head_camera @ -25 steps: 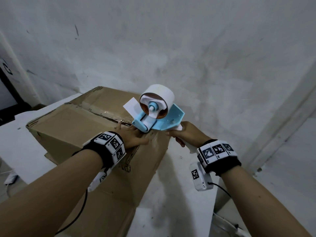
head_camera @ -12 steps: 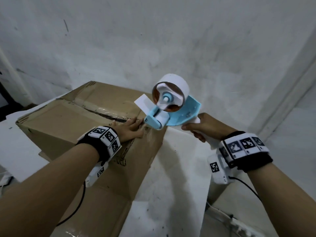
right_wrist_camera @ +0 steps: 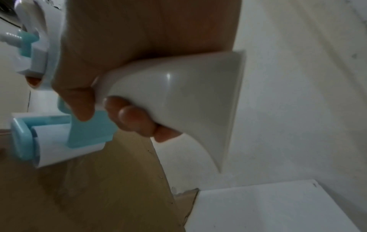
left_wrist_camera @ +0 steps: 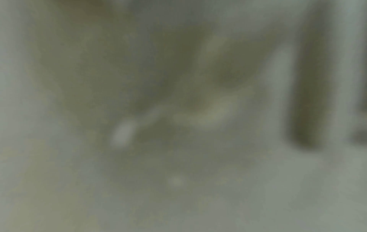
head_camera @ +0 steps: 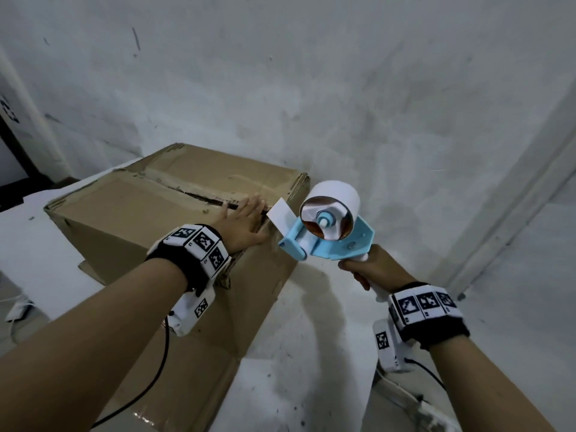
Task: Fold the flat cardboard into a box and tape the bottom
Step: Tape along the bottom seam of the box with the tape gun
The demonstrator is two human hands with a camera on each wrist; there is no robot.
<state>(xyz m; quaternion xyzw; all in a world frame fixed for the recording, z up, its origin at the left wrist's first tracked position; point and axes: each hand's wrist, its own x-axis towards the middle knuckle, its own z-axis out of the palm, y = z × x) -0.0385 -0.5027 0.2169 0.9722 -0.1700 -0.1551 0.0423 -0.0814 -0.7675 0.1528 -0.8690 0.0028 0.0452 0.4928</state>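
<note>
Head view: the cardboard box (head_camera: 174,210) stands flaps-up on the white table (head_camera: 311,353). The left hand (head_camera: 246,224) lies flat, fingers straight, pressing the flaps beside the open seam (head_camera: 202,196). The right hand (head_camera: 372,269) is wrapped round the handle of the blue tape dispenser (head_camera: 324,241), just off the left fingertips; a loose tape tab (head_camera: 280,215) nearly touches them. To do this well, I'd stick the tab over the box edge first, keep the flaps butted, then pull straight along the seam. No legible writing.

Left wrist view: blurred; nothing can be told.

Right wrist view: fingers (right_wrist_camera: 137,120) curl round the white handle (right_wrist_camera: 188,100); the roller (right_wrist_camera: 59,150) sits beyond them, over cardboard.
</note>
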